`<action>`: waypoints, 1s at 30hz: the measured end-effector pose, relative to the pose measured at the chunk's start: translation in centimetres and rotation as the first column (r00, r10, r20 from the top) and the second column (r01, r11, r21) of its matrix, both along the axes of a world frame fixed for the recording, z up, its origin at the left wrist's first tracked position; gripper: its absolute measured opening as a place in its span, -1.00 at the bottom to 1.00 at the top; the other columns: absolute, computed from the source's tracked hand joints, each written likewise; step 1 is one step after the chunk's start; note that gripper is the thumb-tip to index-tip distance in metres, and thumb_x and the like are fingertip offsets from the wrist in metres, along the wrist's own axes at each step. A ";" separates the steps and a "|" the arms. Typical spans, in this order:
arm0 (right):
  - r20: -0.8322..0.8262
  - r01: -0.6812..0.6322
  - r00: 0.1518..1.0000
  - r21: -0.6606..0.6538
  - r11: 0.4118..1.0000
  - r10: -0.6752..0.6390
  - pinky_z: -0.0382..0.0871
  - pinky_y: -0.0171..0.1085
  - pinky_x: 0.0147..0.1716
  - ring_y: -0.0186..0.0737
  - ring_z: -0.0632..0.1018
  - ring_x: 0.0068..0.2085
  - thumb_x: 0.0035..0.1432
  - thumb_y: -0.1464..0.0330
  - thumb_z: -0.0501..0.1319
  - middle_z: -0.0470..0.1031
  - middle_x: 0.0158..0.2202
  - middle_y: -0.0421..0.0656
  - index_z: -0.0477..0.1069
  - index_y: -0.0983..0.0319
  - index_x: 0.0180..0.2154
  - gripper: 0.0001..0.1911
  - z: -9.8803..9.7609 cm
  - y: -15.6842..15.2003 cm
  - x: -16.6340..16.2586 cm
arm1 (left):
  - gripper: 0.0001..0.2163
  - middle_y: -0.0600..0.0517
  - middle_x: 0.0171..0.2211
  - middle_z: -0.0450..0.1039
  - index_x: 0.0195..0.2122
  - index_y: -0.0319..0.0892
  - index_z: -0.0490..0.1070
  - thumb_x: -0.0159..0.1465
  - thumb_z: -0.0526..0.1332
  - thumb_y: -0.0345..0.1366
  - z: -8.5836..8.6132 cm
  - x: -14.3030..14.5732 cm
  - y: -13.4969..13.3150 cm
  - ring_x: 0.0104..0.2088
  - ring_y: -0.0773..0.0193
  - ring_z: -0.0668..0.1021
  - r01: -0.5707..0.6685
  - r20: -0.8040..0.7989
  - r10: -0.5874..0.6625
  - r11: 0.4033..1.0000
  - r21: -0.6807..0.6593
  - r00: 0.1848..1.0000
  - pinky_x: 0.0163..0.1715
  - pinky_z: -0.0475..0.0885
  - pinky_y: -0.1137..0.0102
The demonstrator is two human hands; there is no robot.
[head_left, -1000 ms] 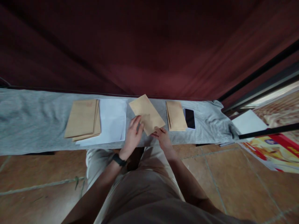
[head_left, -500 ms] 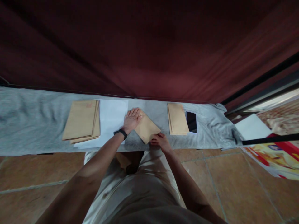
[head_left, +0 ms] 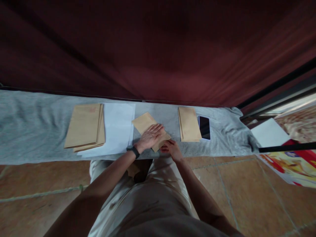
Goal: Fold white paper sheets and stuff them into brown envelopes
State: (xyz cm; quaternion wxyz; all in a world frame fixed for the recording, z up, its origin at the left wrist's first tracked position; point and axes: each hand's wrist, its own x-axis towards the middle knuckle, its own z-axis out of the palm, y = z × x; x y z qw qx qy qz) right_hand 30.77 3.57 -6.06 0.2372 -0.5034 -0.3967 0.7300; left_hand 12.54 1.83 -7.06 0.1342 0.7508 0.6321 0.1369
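Observation:
A brown paper envelope (head_left: 144, 121) lies slanted on the grey cloth in front of me. My left hand (head_left: 151, 135), wearing a dark watch on its wrist, rests flat across the envelope's middle with its fingers stretched out. At the envelope's near right corner is my right hand (head_left: 171, 148), its fingers curled in against that edge; the thumb and fingertips are partly hidden. Left of my hands, white paper sheets (head_left: 118, 125) lie partly under a pile of larger brown envelopes (head_left: 84, 126). A few smaller brown envelopes (head_left: 189, 125) are stacked to the right.
A phone (head_left: 204, 127) lies beside the small envelopes, partly under their edge. The grey cloth (head_left: 29, 128) covers a narrow surface backed by a dark red fabric wall (head_left: 158, 65). At the right are a dark metal bar (head_left: 286, 147), a white panel and a colourful printed box (head_left: 293, 166).
My left hand has slid right and nearer along the envelope, from its far left end to its middle. The right hand stays at the near corner. The view has shifted slightly.

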 end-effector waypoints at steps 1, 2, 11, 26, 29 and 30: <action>-0.012 0.005 1.000 -0.022 1.000 -0.005 0.58 -0.26 -0.48 -0.19 0.63 -0.49 0.02 0.17 0.33 0.57 -0.51 -0.25 0.46 0.18 -0.36 -0.78 0.0 0.0 0.0 | -0.48 0.01 0.44 0.14 0.43 -0.11 0.14 0.51 -0.17 -0.12 0.1 0.7 -0.3 0.45 0.26 0.14 0.045 0.012 -0.045 0.999 0.009 0.999 0.44 -0.02 0.20; -0.021 0.004 1.000 -0.021 1.000 -0.005 0.58 -0.26 -0.48 -0.19 0.63 -0.49 0.03 0.16 0.32 0.57 -0.50 -0.25 0.47 0.18 -0.34 -0.77 0.1 0.0 0.0 | -0.50 0.03 0.44 0.15 0.42 -0.08 0.15 0.51 -0.15 -0.13 0.2 1.1 -0.6 0.45 0.28 0.15 0.079 0.021 -0.079 0.997 0.020 0.997 0.44 -0.01 0.21; 0.046 0.003 0.999 -0.014 1.000 -0.002 0.56 -0.25 -0.49 -0.19 0.61 -0.51 0.08 0.21 0.27 0.54 -0.55 -0.26 0.43 0.15 -0.39 -0.85 -0.2 0.0 -0.3 | -0.49 0.00 0.45 0.11 0.42 -0.09 0.16 0.50 -0.13 -0.11 -0.3 -1.8 0.4 0.46 0.22 0.12 -0.033 -0.052 0.038 0.996 0.088 0.998 0.45 -0.06 0.16; 0.004 0.016 1.000 -0.036 0.999 -0.016 0.53 -0.29 -0.50 -0.22 0.60 -0.53 0.05 0.26 0.25 0.52 -0.57 -0.28 0.39 0.15 -0.38 -0.89 0.0 -0.3 -0.4 | -0.36 -0.26 0.46 0.03 0.43 -0.40 0.06 0.48 -0.16 -0.04 -0.8 -4.9 1.0 0.48 -0.02 0.07 -0.361 -0.053 0.368 0.926 0.112 0.928 0.44 -0.06 0.04; 0.000 0.027 1.000 -0.047 0.999 -0.027 0.54 -0.29 -0.51 -0.21 0.60 -0.53 0.04 0.26 0.26 0.53 -0.55 -0.29 0.40 0.16 -0.37 -0.87 -0.1 -0.2 -0.3 | -0.37 -0.25 0.46 0.04 0.43 -0.38 0.08 0.48 -0.17 -0.05 -0.6 -4.4 1.0 0.48 -0.07 0.04 -0.375 -0.063 0.381 0.922 0.092 0.922 0.43 -0.06 -0.03; -0.002 0.028 1.000 -0.050 0.998 -0.028 0.54 -0.29 -0.50 -0.21 0.61 -0.52 0.04 0.26 0.27 0.54 -0.55 -0.28 0.41 0.17 -0.36 -0.86 -0.1 -0.2 -0.3 | -0.38 -0.21 0.46 0.04 0.43 -0.34 0.09 0.48 -0.17 -0.05 -0.4 -4.0 0.9 0.48 -0.07 0.04 -0.355 -0.070 0.361 0.931 0.081 0.930 0.43 -0.07 -0.04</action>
